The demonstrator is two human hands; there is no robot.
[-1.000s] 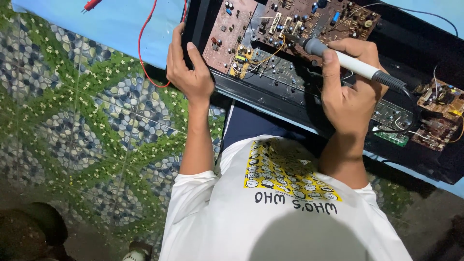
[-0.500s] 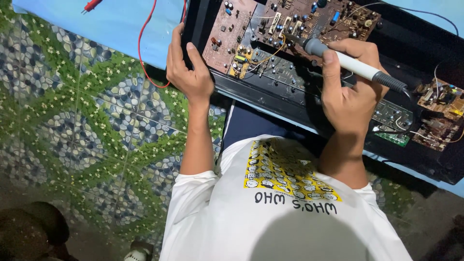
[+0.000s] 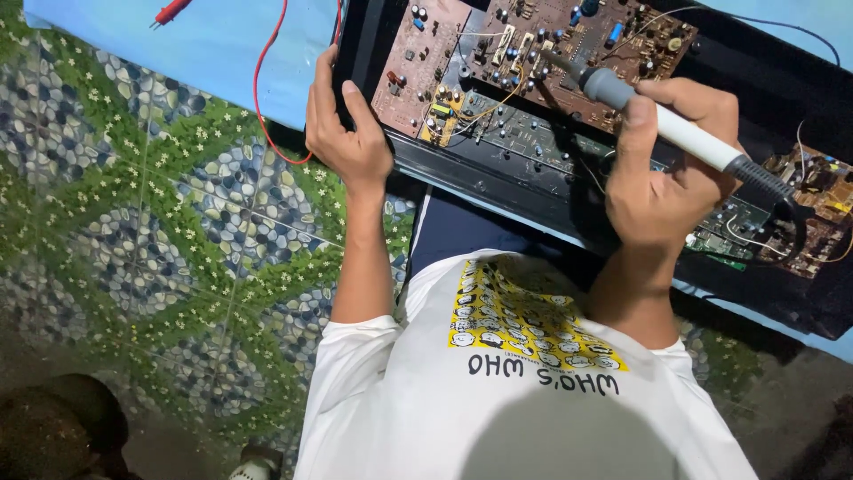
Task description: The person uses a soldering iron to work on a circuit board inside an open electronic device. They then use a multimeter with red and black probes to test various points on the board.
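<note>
My right hand (image 3: 662,169) is closed around a soldering iron (image 3: 675,133) with a grey and white handle, its tip resting on a brown circuit board (image 3: 498,53) full of small components. My left hand (image 3: 346,133) grips the left edge of the black chassis (image 3: 498,191) that carries the board, thumb up beside the board's left corner. A second brown board (image 3: 813,200) with wires sits at the right end of the chassis.
The chassis lies on a light blue table (image 3: 213,62). A red probe (image 3: 169,12) and its red lead (image 3: 267,98) trail over the table's left part. Below is a floor (image 3: 133,231) of pebble and leaf pattern. My white printed shirt (image 3: 524,382) fills the bottom.
</note>
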